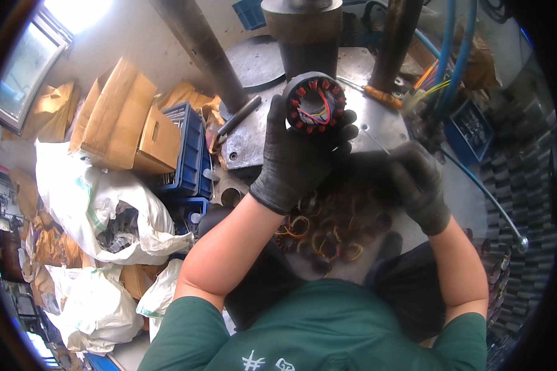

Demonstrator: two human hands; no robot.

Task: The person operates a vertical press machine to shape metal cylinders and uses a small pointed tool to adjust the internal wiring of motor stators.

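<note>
My left hand (pixel 303 148), in a black glove, holds up a motor stator (pixel 315 102) in front of the press. The stator is a dark ring with red coils around its inside and loose red, yellow and pale wires across its middle. On the right, my right hand (pixel 418 182), also gloved and smeared by motion, is closed around a thin metal rod (pixel 375 140) that points up toward the stator without touching it. The rod's other end is hidden in the glove. Behind, the metal press plate (pixel 244 139) carries an orange-handled screwdriver (pixel 384 96).
Several wound parts with coloured wires (pixel 328 241) lie below my hands. A thick press ram (pixel 303 43) stands between two steel columns (pixel 201 49). Cardboard boxes (pixel 114 117), blue crates (pixel 192 154) and white sacks (pixel 74 191) crowd the left. Stacked dark parts (pixel 520 191) line the right.
</note>
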